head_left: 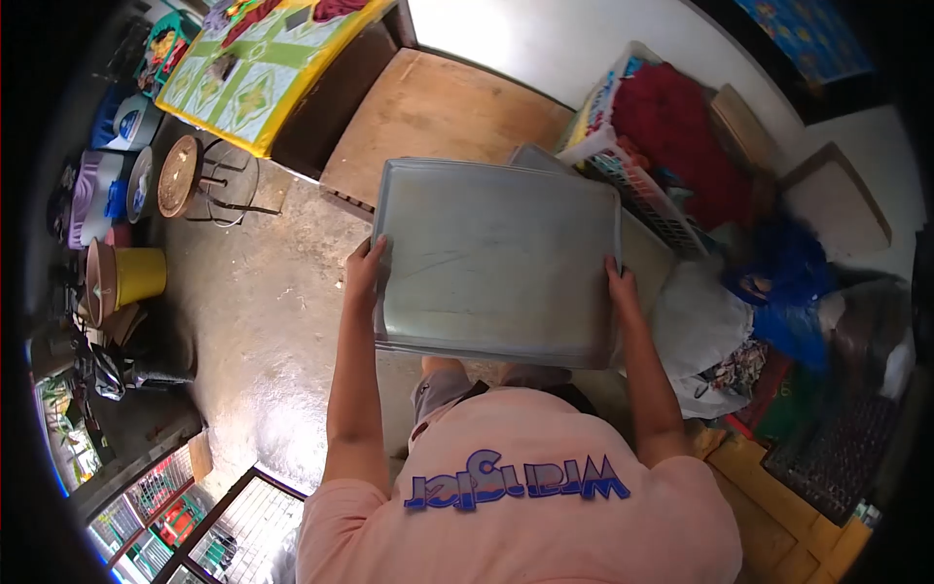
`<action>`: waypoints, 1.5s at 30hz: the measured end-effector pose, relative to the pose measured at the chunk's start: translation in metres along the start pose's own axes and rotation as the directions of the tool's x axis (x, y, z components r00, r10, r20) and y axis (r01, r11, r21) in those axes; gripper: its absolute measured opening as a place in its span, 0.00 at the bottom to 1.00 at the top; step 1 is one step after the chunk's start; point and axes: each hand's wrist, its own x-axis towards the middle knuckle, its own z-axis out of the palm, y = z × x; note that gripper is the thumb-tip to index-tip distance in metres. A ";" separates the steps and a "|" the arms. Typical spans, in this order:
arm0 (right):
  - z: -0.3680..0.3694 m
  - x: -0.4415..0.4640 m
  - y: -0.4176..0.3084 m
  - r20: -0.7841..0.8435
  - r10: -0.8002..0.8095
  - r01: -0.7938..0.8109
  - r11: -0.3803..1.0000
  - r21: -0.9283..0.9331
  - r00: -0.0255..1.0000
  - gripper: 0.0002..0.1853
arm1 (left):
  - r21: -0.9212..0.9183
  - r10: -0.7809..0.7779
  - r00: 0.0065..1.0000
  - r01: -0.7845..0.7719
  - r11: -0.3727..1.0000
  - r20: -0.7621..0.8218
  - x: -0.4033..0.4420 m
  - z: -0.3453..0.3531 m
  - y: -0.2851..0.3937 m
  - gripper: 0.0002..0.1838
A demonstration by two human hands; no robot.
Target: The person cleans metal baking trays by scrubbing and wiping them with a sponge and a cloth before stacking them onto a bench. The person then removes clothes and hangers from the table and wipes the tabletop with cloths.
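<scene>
A large grey rectangular plastic lid (498, 258) with a raised rim is held up in front of my body, its broad face towards the camera. My left hand (364, 268) grips its left edge, thumb on the near face and the other fingers mostly hidden behind. On the opposite edge, my right hand (621, 280) is closed in the same way, a little lower. Whatever lies directly behind the lid is hidden from view. Past its top right corner, part of another grey item (541, 157) shows beside a laundry basket.
A low wooden platform (438, 117) stands ahead, beside a cloth-covered table (258, 78). To the right are a white basket (642, 185) of clothes and a blue plastic bag (793, 273). A round stool (181, 177) and a yellow bucket (139, 274) stand left on the concrete floor (258, 321).
</scene>
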 end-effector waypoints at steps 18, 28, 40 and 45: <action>-0.076 0.002 0.130 -0.160 0.248 -0.233 0.967 0.105 0.955 0.39 | 0.428 -0.019 0.972 -0.085 0.900 0.234 0.090 0.180 -0.013 0.22; -0.052 0.011 0.096 -0.342 -0.024 -0.103 0.932 -0.347 0.939 0.39 | 0.692 0.086 0.925 -0.336 0.639 0.370 0.101 0.170 -0.039 0.45; -0.058 0.006 0.119 -0.077 0.248 -0.224 0.945 0.239 0.966 0.42 | -0.635 -0.513 0.829 0.275 0.722 -0.224 0.015 0.121 -0.082 0.56; -0.051 0.020 0.131 -0.153 0.037 -0.006 0.981 0.194 0.987 0.43 | -0.920 -0.374 0.922 0.226 0.321 0.096 0.040 0.126 -0.154 0.44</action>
